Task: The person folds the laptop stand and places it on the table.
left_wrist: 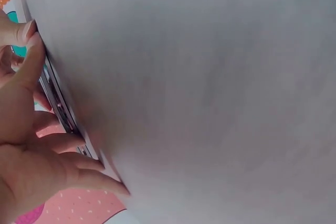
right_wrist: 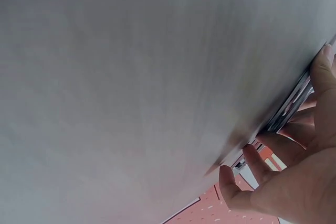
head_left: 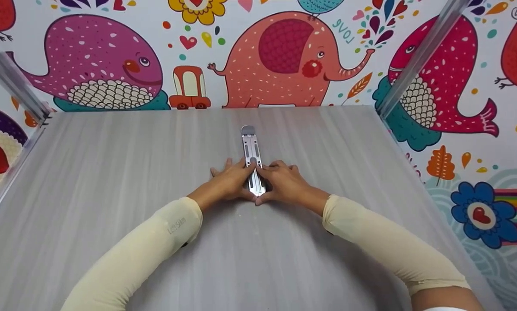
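A folded silver metal laptop stand (head_left: 251, 147) lies lengthwise on the table, its far end with a grey pad pointing at the back wall. My left hand (head_left: 230, 180) holds the near half from the left, and my right hand (head_left: 287, 183) holds it from the right. Both thumbs meet at the near end, while the index fingers touch its top. In the left wrist view, the stand's edge (left_wrist: 59, 103) shows behind the left hand (left_wrist: 31, 153), whose other fingers are spread along the tabletop. The right wrist view shows the right hand (right_wrist: 294, 177) beside the stand's slotted side (right_wrist: 290, 103).
The grey wood-grain table (head_left: 111, 164) spreads around both arms. Behind it rises a wall with cartoon animals (head_left: 284, 60). Metal posts (head_left: 422, 60) stand at the table's back corners. Cream sleeves (head_left: 141, 246) cover the forearms.
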A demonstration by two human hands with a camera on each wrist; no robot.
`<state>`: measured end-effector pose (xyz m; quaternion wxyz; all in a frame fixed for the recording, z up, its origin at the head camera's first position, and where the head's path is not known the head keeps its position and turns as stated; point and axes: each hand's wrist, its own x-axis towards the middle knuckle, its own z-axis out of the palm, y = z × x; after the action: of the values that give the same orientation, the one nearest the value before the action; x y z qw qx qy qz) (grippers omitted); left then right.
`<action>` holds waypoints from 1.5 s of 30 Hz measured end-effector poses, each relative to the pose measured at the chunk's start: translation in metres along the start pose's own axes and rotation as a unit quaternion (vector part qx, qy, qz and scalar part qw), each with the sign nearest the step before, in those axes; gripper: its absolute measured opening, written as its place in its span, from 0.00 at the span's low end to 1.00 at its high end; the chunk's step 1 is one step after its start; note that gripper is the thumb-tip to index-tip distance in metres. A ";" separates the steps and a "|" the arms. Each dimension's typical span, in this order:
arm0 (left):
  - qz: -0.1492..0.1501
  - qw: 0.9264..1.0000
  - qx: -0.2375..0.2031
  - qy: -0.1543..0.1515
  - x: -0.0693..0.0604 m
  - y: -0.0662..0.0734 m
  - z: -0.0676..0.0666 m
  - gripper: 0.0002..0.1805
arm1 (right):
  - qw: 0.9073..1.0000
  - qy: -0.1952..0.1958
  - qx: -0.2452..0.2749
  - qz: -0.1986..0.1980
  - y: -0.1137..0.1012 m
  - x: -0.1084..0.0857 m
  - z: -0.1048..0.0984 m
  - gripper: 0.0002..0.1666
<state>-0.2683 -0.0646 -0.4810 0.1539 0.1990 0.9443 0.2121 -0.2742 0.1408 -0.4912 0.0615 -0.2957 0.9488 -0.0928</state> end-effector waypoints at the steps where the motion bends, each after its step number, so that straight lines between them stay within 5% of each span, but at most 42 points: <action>1: 0.002 1.000 0.000 0.001 0.000 0.000 0.000 0.62 | 1.000 0.000 0.000 0.001 0.000 0.001 0.000 0.65; 13: -0.001 1.000 0.002 0.007 0.000 0.000 0.004 0.62 | 1.000 0.023 0.006 0.020 -0.001 -0.004 0.004 0.65; 36: -0.002 1.000 0.009 0.005 -0.002 0.001 0.005 0.63 | 0.999 0.006 0.018 0.045 -0.007 -0.011 0.003 0.68; 45: 0.004 1.000 -0.011 0.011 -0.009 -0.001 0.002 0.60 | 0.998 -0.008 0.058 0.022 0.001 -0.014 -0.005 0.67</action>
<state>-0.2602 -0.0685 -0.4813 0.1448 0.1989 0.9426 0.2257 -0.2639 0.1502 -0.4851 0.0886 -0.2716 0.9475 -0.1440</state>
